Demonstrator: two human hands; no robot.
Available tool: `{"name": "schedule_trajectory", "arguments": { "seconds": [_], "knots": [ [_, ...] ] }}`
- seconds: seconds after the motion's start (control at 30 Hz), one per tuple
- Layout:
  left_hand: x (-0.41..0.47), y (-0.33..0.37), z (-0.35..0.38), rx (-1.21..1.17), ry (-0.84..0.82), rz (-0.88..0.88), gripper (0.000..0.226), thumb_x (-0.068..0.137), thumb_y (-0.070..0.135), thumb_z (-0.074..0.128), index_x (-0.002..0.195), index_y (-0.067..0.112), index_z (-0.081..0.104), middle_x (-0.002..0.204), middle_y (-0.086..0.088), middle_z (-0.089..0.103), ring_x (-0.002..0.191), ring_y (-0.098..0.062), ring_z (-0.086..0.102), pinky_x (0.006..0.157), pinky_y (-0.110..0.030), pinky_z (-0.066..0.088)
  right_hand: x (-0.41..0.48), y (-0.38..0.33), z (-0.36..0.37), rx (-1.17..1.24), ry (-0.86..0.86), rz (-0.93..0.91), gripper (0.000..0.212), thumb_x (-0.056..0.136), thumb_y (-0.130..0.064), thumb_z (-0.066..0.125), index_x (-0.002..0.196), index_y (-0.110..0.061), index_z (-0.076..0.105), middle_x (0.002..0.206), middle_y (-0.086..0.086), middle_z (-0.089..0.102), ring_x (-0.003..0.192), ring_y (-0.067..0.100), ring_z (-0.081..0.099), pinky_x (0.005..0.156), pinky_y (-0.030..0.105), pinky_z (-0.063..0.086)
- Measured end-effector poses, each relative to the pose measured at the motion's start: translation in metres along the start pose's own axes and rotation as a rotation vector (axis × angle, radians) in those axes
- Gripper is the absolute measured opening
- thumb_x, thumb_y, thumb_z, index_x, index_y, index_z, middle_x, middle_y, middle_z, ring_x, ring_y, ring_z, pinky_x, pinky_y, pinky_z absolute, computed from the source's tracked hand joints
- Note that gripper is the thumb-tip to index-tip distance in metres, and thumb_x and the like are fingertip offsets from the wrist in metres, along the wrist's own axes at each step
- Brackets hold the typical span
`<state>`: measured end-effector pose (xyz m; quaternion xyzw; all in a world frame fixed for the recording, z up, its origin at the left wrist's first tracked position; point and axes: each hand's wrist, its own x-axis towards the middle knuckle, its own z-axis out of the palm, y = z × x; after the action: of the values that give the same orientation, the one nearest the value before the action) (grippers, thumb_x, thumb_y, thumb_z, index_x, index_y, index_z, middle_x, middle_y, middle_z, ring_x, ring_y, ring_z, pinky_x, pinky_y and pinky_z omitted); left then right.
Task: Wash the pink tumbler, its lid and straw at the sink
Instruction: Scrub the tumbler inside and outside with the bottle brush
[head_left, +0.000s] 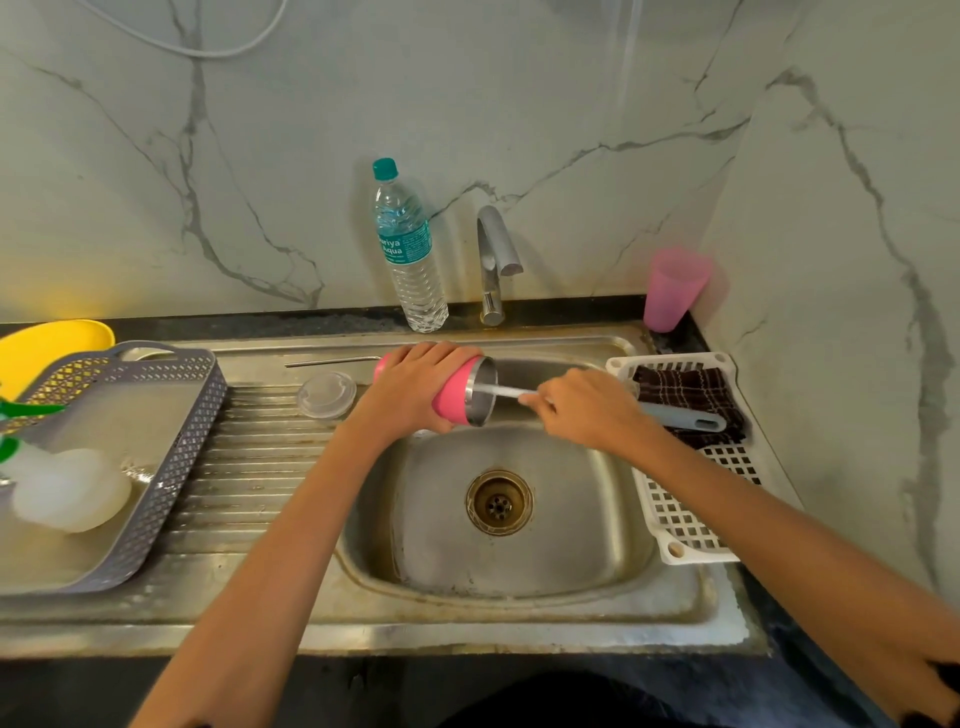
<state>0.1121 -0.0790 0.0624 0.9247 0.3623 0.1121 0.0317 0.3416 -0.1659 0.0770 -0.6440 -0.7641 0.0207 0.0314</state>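
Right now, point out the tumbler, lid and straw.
tumbler (451, 401): head view, pink side near the rim.
lid (326, 395): head view, centre of the clear disc.
straw (332, 361): head view, middle of the metal shaft.

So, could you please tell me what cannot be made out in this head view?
All in the head view:
Tip of the grey-handled bottle brush: hidden inside the pink steel-lined tumbler.
Much of the tumbler's side: covered by the left hand.
Brush's middle: covered by the right hand.
The white rounded objects in the grey perforated basket: too blurred to identify; the left edge cuts the basket off.
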Motion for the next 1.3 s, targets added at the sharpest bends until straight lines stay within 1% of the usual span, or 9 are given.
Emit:
{"name": "schedule_trajectory", "arguments": {
  "seconds": [0.2, 0.3, 0.4, 0.5, 0.63, 0.77, 0.9, 1.1, 1.3],
  "knots": [
    [-0.007, -0.001, 0.012, -0.052, -0.093, -0.065, 0.097, 0.062, 0.037, 0.083, 0.146, 0.026, 0.035, 0.141, 0.002, 0.048, 0.128, -0.022, 0.046, 0.107, -0.048, 0.039, 0.002, 0.001, -0.016, 0.011, -0.019, -0.069, 0.045, 0.101, -0.048, 0.036, 0.062, -0.025, 0.043, 0.059, -0.005, 0.046, 0.053, 0.008, 0.042, 0.052, 0.025, 0.029],
    [-0.005, 0.008, 0.014, -0.033, -0.071, -0.014, 0.095, 0.061, 0.035, 0.083, 0.144, 0.026, 0.038, 0.141, 0.003, 0.048, 0.129, -0.020, 0.045, 0.108, -0.042, 0.034, 0.007, 0.007, -0.004, 0.065, -0.034, 0.029, 0.045, 0.101, -0.048, 0.035, 0.068, -0.022, 0.052, 0.059, -0.005, 0.046, 0.052, 0.008, 0.043, 0.053, 0.025, 0.030],
    [-0.004, 0.006, 0.016, -0.030, -0.065, -0.038, 0.097, 0.061, 0.034, 0.084, 0.145, 0.026, 0.037, 0.142, 0.002, 0.048, 0.130, -0.022, 0.045, 0.110, -0.044, 0.034, -0.002, -0.006, 0.012, 0.012, -0.059, -0.036, 0.046, 0.102, -0.046, 0.033, 0.085, -0.018, 0.066, 0.060, -0.002, 0.051, 0.053, 0.015, 0.049, 0.052, 0.028, 0.034],
    [-0.009, -0.004, 0.020, -0.090, -0.107, -0.086, 0.099, 0.060, 0.037, 0.083, 0.145, 0.029, 0.033, 0.141, 0.002, 0.047, 0.129, -0.024, 0.045, 0.108, -0.051, 0.038, -0.006, -0.011, 0.006, -0.001, -0.004, -0.104, 0.047, 0.101, -0.047, 0.033, 0.079, -0.017, 0.063, 0.060, -0.002, 0.052, 0.055, 0.015, 0.050, 0.054, 0.028, 0.035],
    [-0.008, -0.003, 0.016, -0.107, -0.118, -0.055, 0.097, 0.061, 0.039, 0.081, 0.145, 0.029, 0.032, 0.141, 0.003, 0.047, 0.128, -0.023, 0.046, 0.106, -0.049, 0.040, 0.005, 0.003, 0.000, 0.093, -0.005, 0.012, 0.046, 0.101, -0.049, 0.036, 0.068, -0.021, 0.054, 0.057, -0.005, 0.047, 0.054, 0.012, 0.048, 0.050, 0.024, 0.028],
    [-0.002, -0.004, 0.010, -0.079, -0.090, -0.023, 0.100, 0.062, 0.041, 0.084, 0.147, 0.028, 0.032, 0.143, 0.002, 0.046, 0.129, -0.022, 0.046, 0.107, -0.045, 0.040, -0.005, -0.010, 0.012, 0.016, 0.003, -0.007, 0.045, 0.102, -0.047, 0.032, 0.078, -0.019, 0.057, 0.062, -0.001, 0.050, 0.059, 0.020, 0.051, 0.057, 0.029, 0.035],
    [-0.004, -0.004, 0.014, -0.083, -0.116, -0.051, 0.100, 0.062, 0.039, 0.084, 0.146, 0.026, 0.033, 0.143, 0.001, 0.046, 0.129, -0.023, 0.046, 0.108, -0.047, 0.039, -0.003, -0.014, 0.001, -0.074, 0.085, -0.110, 0.049, 0.101, -0.047, 0.031, 0.073, -0.018, 0.059, 0.058, -0.003, 0.050, 0.052, 0.014, 0.047, 0.052, 0.028, 0.032],
    [0.000, -0.003, 0.010, -0.077, -0.091, -0.009, 0.100, 0.062, 0.040, 0.085, 0.146, 0.028, 0.032, 0.143, 0.002, 0.047, 0.129, -0.023, 0.046, 0.108, -0.047, 0.040, 0.007, 0.001, 0.013, 0.059, 0.030, 0.018, 0.045, 0.101, -0.049, 0.033, 0.071, -0.020, 0.052, 0.056, -0.005, 0.043, 0.055, 0.016, 0.049, 0.053, 0.028, 0.032],
    [-0.007, -0.005, 0.014, -0.088, -0.079, -0.036, 0.099, 0.061, 0.036, 0.086, 0.145, 0.027, 0.034, 0.141, 0.001, 0.048, 0.128, -0.024, 0.047, 0.107, -0.050, 0.040, -0.001, -0.012, 0.002, -0.009, 0.051, -0.098, 0.048, 0.100, -0.047, 0.034, 0.072, -0.016, 0.058, 0.056, -0.003, 0.046, 0.051, 0.014, 0.045, 0.054, 0.029, 0.033]
  ]
}}
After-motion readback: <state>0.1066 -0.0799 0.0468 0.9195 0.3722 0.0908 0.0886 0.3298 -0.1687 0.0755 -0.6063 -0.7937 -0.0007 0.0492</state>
